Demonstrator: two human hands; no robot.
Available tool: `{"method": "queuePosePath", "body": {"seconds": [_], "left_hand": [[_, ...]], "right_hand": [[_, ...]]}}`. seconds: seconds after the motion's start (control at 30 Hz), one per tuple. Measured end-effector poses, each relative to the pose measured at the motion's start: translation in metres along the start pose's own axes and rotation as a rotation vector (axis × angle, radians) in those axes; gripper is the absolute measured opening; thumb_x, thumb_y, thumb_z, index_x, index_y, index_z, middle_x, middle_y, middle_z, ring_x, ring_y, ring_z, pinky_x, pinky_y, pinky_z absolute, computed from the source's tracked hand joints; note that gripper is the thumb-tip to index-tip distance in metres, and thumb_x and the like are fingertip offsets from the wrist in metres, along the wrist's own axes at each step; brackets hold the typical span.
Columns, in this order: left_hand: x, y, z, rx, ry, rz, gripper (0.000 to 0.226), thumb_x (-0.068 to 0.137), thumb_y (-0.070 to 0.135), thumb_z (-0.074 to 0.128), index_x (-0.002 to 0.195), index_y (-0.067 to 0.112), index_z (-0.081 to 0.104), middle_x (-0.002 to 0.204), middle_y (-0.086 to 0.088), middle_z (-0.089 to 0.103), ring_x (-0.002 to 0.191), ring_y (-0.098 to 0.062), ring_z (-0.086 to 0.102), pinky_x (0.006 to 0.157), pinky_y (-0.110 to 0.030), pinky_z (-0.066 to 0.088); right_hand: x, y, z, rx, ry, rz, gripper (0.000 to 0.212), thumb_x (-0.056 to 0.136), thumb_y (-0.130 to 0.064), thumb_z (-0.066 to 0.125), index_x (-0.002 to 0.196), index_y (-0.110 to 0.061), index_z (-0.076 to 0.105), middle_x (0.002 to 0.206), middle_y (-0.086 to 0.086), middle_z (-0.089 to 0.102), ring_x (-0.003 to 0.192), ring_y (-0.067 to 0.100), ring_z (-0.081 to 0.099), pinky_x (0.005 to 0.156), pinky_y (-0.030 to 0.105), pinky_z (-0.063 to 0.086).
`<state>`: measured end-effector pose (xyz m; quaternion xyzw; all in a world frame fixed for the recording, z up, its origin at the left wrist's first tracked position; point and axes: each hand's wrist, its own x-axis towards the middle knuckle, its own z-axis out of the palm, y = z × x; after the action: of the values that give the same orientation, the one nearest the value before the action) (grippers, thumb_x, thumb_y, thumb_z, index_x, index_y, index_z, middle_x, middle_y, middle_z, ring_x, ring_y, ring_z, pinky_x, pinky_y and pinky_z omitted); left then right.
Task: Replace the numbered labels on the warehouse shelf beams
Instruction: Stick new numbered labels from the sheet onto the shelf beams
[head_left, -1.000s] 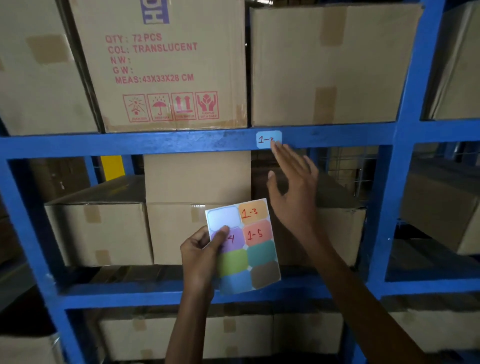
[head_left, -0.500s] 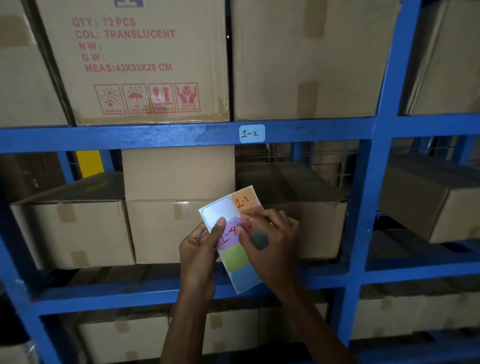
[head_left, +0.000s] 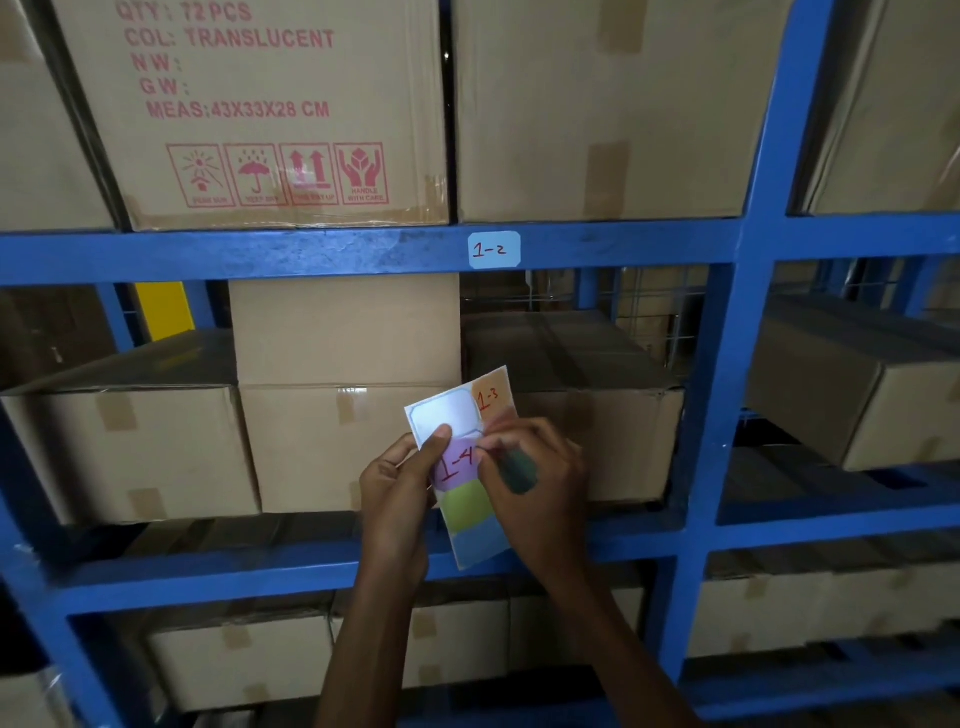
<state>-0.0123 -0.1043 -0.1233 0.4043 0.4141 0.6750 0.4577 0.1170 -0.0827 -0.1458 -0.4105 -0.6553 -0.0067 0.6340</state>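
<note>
A light blue label (head_left: 494, 250) marked 1-2 is stuck on the upper blue shelf beam (head_left: 311, 254). Below it, my left hand (head_left: 400, 493) holds a sheet of coloured stickers (head_left: 467, 499) upright, thumb on its face. The sheet shows one blank slot at top left, an orange sticker marked 1-3 (head_left: 491, 397) and a purple one marked 1-4 (head_left: 456, 462). My right hand (head_left: 535, 483) covers the sheet's right column, its fingertips pinched at a sticker's edge near the middle. What lies under those fingers is hidden.
Cardboard boxes (head_left: 291, 104) fill the shelves above, behind and below the hands. A blue upright post (head_left: 737, 332) stands to the right. A lower blue beam (head_left: 234, 571) runs just behind my wrists.
My right hand came down from the 1-2 label on the beam to the sticker sheet and now picks at its right column. The view shifted slightly left and up.
</note>
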Motion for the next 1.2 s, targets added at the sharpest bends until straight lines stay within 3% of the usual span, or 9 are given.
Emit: {"method": "queuePosePath", "body": {"seconds": [0.1, 0.33, 0.5, 0.6, 0.7, 0.9, 1.03, 1.2], "left_hand": [[-0.001, 0.0, -0.001, -0.05, 0.002, -0.042, 0.021, 0.095, 0.022, 0.068, 0.111, 0.012, 0.076, 0.094, -0.008, 0.081, 0.069, -0.01, 0.073, 0.054, -0.02, 0.055], [0.005, -0.012, -0.008, -0.006, 0.062, -0.066, 0.015, 0.094, 0.021, 0.07, 0.105, 0.014, 0.077, 0.093, -0.006, 0.081, 0.071, -0.012, 0.073, 0.062, -0.023, 0.058], [0.007, -0.024, -0.01, -0.014, 0.063, -0.13, 0.013, 0.095, 0.02, 0.068, 0.103, 0.014, 0.077, 0.082, 0.001, 0.081, 0.065, -0.01, 0.072, 0.058, -0.022, 0.057], [0.007, -0.034, -0.013, 0.022, 0.084, -0.138, 0.013, 0.096, 0.025, 0.067, 0.103, 0.019, 0.076, 0.082, 0.004, 0.081, 0.071, -0.013, 0.073, 0.063, -0.028, 0.057], [0.006, -0.043, -0.017, 0.056, 0.131, -0.137, 0.009, 0.097, 0.028, 0.066, 0.094, 0.024, 0.074, 0.085, 0.005, 0.08, 0.082, -0.017, 0.072, 0.072, -0.034, 0.058], [0.002, -0.06, -0.034, 0.07, 0.266, -0.16, 0.014, 0.094, 0.026, 0.07, 0.098, 0.014, 0.075, 0.102, -0.009, 0.077, 0.089, -0.023, 0.069, 0.077, -0.037, 0.055], [-0.005, -0.071, -0.049, 0.116, 0.363, -0.171, 0.01, 0.096, 0.027, 0.067, 0.097, 0.018, 0.071, 0.097, -0.005, 0.071, 0.079, -0.017, 0.062, 0.067, -0.031, 0.05], [-0.014, -0.085, -0.071, 0.106, 0.472, -0.217, 0.027, 0.095, 0.028, 0.067, 0.115, 0.01, 0.07, 0.105, -0.01, 0.07, 0.088, -0.024, 0.066, 0.072, -0.036, 0.058]], "right_hand": [[-0.005, -0.002, -0.005, 0.098, -0.035, -0.028, 0.021, 0.085, -0.032, 0.068, 0.09, -0.011, 0.072, 0.107, -0.004, 0.07, 0.105, 0.009, 0.066, 0.09, 0.032, 0.056], [-0.022, 0.006, -0.012, 0.15, -0.114, -0.058, 0.011, 0.082, -0.012, 0.078, 0.087, -0.009, 0.069, 0.11, -0.004, 0.072, 0.111, 0.002, 0.064, 0.095, 0.015, 0.049], [-0.039, 0.011, -0.02, 0.183, -0.186, 0.06, 0.018, 0.082, -0.031, 0.071, 0.088, -0.015, 0.065, 0.107, -0.008, 0.074, 0.109, 0.01, 0.066, 0.092, 0.038, 0.056], [-0.048, 0.011, -0.029, 0.388, -0.243, 0.236, 0.024, 0.081, -0.036, 0.069, 0.088, -0.014, 0.063, 0.103, -0.01, 0.073, 0.106, 0.011, 0.068, 0.079, 0.033, 0.061], [-0.054, 0.016, -0.037, 0.493, -0.178, 0.323, 0.027, 0.081, -0.035, 0.069, 0.087, -0.009, 0.061, 0.094, -0.013, 0.069, 0.1, 0.009, 0.069, 0.067, 0.021, 0.056], [-0.063, 0.05, -0.036, 0.367, -0.07, 0.401, 0.012, 0.086, -0.007, 0.076, 0.09, -0.006, 0.064, 0.092, -0.003, 0.07, 0.091, 0.006, 0.068, 0.077, 0.019, 0.057], [-0.075, 0.078, -0.023, 0.318, -0.071, 0.484, 0.014, 0.085, -0.009, 0.077, 0.09, -0.014, 0.065, 0.093, -0.007, 0.071, 0.092, 0.002, 0.068, 0.079, 0.018, 0.057], [-0.105, 0.126, 0.012, 0.226, -0.133, 0.616, 0.016, 0.083, -0.013, 0.08, 0.091, -0.014, 0.067, 0.088, -0.005, 0.073, 0.084, 0.003, 0.069, 0.071, 0.012, 0.052]]}}
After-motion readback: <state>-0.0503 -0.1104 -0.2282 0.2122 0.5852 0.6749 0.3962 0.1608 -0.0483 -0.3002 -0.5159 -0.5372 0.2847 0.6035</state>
